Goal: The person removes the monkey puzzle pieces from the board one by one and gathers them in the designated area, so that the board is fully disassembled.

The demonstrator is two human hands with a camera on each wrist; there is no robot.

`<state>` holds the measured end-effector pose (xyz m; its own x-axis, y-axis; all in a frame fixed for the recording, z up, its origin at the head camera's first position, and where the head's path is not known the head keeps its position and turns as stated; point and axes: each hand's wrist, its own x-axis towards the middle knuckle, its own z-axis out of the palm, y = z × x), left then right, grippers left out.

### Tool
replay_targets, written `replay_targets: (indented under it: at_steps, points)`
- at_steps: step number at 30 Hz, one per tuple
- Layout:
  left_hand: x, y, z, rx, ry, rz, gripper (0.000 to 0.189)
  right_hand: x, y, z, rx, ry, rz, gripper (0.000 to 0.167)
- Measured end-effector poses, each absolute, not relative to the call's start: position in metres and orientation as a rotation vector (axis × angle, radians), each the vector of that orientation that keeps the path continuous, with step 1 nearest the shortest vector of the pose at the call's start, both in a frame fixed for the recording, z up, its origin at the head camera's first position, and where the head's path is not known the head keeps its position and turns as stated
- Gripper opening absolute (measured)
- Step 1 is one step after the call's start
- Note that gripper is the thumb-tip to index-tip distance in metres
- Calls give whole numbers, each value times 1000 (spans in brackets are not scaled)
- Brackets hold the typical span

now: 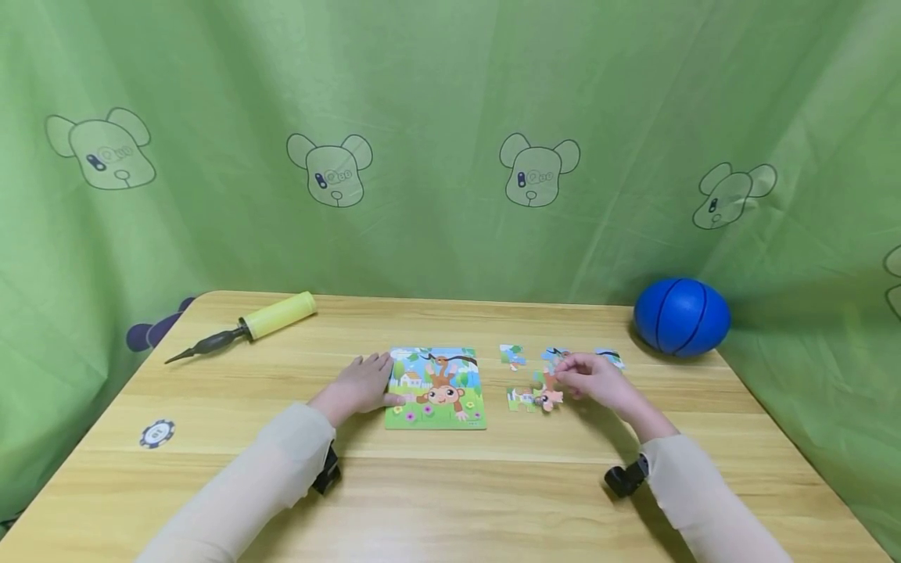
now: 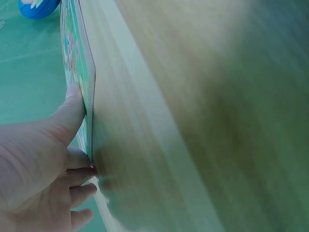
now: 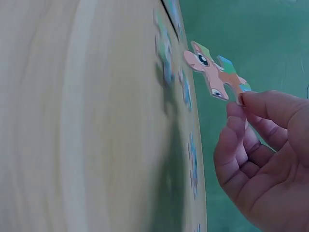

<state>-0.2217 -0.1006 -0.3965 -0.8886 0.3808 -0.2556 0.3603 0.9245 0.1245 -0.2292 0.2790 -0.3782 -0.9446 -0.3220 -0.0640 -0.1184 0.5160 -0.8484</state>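
Observation:
My right hand (image 1: 598, 381) pinches a jigsaw section (image 3: 217, 77) between thumb and fingertips, raised off the table. It shows a pink monkey face with eyes and a brown, green and blue part; whether it is one piece or joined pieces I cannot tell. On the table near it lie a house piece (image 1: 519, 399), a blue-green piece (image 1: 512, 356) and a branch piece (image 1: 609, 357). My left hand (image 1: 362, 385) rests at the left edge of a monkey picture board (image 1: 436, 418). In the left wrist view its thumb (image 2: 72, 104) touches the board's face; the other fingers lie by its edge.
A blue ball (image 1: 681, 317) sits at the table's back right corner. A yellow hand pump (image 1: 281, 315) with a black nozzle lies at the back left, and a poker chip (image 1: 157, 433) lies further forward. Green curtain (image 1: 436, 234) hangs behind the wooden table (image 1: 450, 500).

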Motion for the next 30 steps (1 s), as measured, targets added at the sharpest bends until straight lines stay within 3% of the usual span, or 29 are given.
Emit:
replay_targets:
  at_steps: [10,30]
  points:
    - [-221,-101,-396,548,2810,112,81,-235,307,-388,-327,2635,-1237,18]
    - [-221,-100,-396,538,2801,115,82,-248,320,-402,-268,2714,-1041,15]
